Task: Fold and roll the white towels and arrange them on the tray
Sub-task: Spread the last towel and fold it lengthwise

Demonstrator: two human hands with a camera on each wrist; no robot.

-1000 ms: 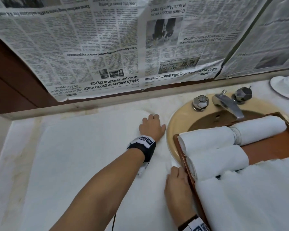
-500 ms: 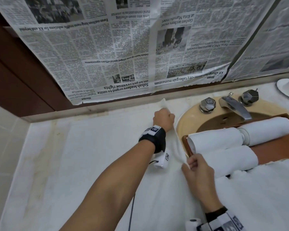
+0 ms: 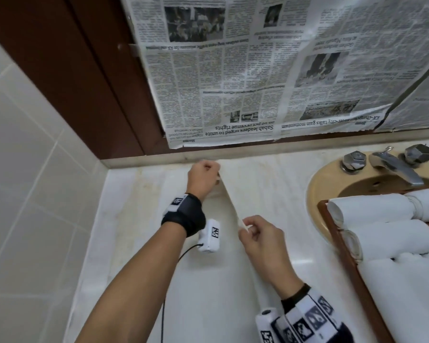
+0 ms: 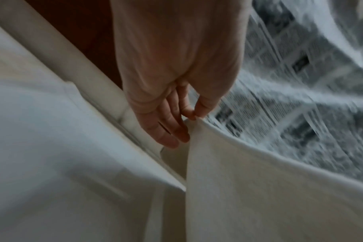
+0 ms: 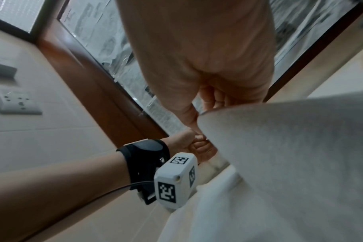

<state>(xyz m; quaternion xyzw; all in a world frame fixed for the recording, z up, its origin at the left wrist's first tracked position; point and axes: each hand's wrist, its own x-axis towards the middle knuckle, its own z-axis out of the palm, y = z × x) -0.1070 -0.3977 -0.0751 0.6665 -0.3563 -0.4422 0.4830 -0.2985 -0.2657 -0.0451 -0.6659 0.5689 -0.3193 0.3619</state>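
Lifted now, where a second ago lying flat on the counter (image 3: 278, 184) with the left hand (image 3: 203, 178) pressed on it. From the head view: left hand pinching the far corner of the towel (image 3: 229, 209) up near the back ledge, right hand (image 3: 256, 237) pinching the near corner, raised edge stretched between them, rest of the cloth trailing down the counter toward the bottom of frame. Two rolled towels (image 3: 374, 210) already sitting on the wooden tray (image 3: 342, 246) across the sink (image 3: 322, 184), with more white cloth spilling over the tray's near end. Left wrist view: thumb and fingers (image 4: 176, 129) closed on the hem, pretty blurry though. Right wrist view: thumb and fingers clamped on the other corner, towel draped across most of the frame. Risky bits, guessing here: only fingertip pinches, so could easily lose a corner mid-swing and end up with a crooked fold. Could also drag the loose end off the counter front, or brush the newspaper (image 3: 233, 78) hanging behind.
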